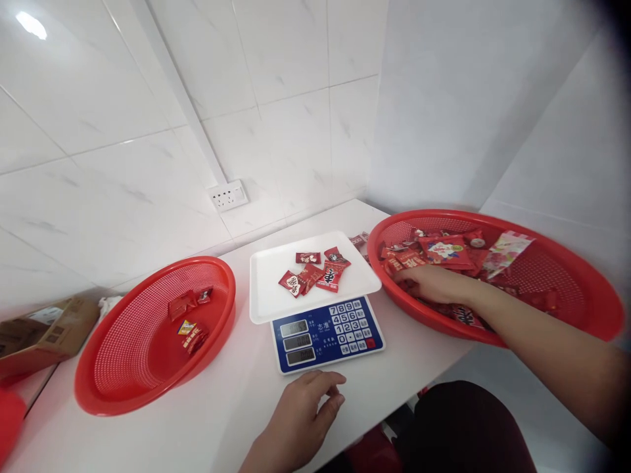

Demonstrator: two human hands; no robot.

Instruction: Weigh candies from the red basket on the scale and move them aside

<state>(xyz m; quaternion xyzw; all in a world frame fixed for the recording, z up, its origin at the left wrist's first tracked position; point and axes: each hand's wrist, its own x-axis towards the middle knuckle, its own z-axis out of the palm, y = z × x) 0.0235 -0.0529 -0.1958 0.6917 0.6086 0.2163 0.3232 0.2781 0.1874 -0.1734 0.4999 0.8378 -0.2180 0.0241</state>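
Note:
My right hand (428,282) reaches into the right red basket (424,320), among red snack packets (446,251). Its fingertips are partly hidden there, and I cannot see if they grip a packet. Resting on the table just in front of the blue-and-white digital scale (323,334) is my left hand (308,415), loosely curled with a gap between thumb and forefinger and nothing in it. On the scale's white tray (269,282) lie several small red packets (310,278), bunched near the middle.
A second red basket (128,355), holding a few packets (182,305), stands tilted on the left of the white table (221,407). Beyond it sits an open cardboard box (59,335). A tiled wall with a socket (228,196) borders the table's back.

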